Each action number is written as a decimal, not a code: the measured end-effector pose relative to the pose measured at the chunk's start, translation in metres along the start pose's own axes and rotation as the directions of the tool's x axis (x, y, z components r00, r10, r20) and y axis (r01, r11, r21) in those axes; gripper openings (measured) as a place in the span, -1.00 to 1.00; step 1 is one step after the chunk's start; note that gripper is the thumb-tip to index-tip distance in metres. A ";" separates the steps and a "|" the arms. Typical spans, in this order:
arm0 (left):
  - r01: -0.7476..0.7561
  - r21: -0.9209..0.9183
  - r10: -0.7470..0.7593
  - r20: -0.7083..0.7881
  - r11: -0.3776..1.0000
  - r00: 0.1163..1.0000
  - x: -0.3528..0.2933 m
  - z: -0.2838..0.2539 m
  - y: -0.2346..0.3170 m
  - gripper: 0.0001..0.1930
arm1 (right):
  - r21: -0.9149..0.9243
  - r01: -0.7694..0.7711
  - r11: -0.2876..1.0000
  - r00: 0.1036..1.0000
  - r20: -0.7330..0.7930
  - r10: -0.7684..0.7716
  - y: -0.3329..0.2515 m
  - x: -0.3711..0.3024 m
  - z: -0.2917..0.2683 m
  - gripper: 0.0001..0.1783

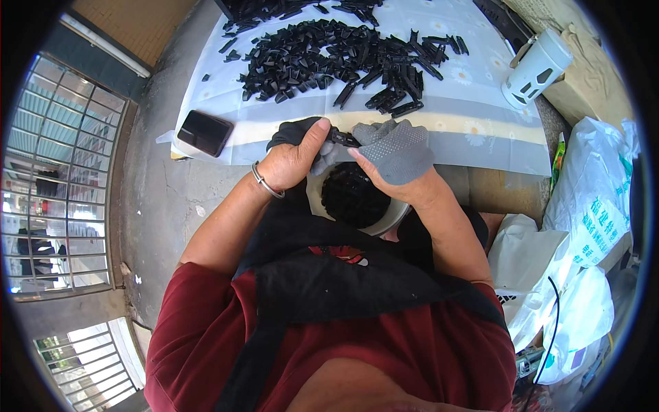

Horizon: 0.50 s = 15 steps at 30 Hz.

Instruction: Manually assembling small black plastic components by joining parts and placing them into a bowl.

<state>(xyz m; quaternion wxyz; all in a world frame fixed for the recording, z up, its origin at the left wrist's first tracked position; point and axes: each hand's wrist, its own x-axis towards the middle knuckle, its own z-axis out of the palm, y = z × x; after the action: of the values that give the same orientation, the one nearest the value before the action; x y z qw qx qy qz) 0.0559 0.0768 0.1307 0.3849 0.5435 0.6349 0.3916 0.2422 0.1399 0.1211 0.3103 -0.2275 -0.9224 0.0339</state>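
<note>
Between my two hands, just over the near edge of the table, is a small black plastic part [342, 138]. My left hand [304, 149], in a dark glove with the thumb bare, closes on its left end. From the other side my right hand [394, 148], in a grey dotted glove with a bare thumb, grips its right end. Below them a pale round bucket [316, 199] holds many black parts [353, 196]. Beyond my hands, a heap of short black pieces [295, 58] lies on the table, with longer black parts [405, 79] to its right.
A flower-patterned cloth [473, 130] covers the table [498, 154]. A phone [204, 133] lies at its near left corner. A white cylindrical holder [537, 69] stands at the right edge. Plastic bags [590, 199] crowd my right side; a barred window [62, 172] is at the left.
</note>
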 end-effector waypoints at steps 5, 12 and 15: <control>-0.155 0.105 0.162 -0.063 0.982 0.985 -0.006 0.002 0.011 -0.60 | -0.128 -0.028 0.991 0.997 0.071 0.037 -0.011 0.004 -0.007 -0.75; -0.293 0.342 0.341 -0.090 0.893 0.936 -0.004 0.013 -0.007 -0.77 | -0.036 0.054 0.998 0.994 -0.097 -0.058 -0.017 0.000 0.023 -0.76; -0.309 0.430 0.368 -0.060 0.848 0.928 -0.005 0.004 -0.011 -0.71 | 0.135 0.026 0.991 0.999 -0.036 -0.021 -0.017 -0.003 0.038 -0.73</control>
<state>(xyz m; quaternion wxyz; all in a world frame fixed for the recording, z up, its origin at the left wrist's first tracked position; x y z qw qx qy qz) 0.0559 0.0706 0.1198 0.1407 0.6870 0.6225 0.3473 0.2156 0.1265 0.0923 0.3411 -0.1956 -0.9152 0.0887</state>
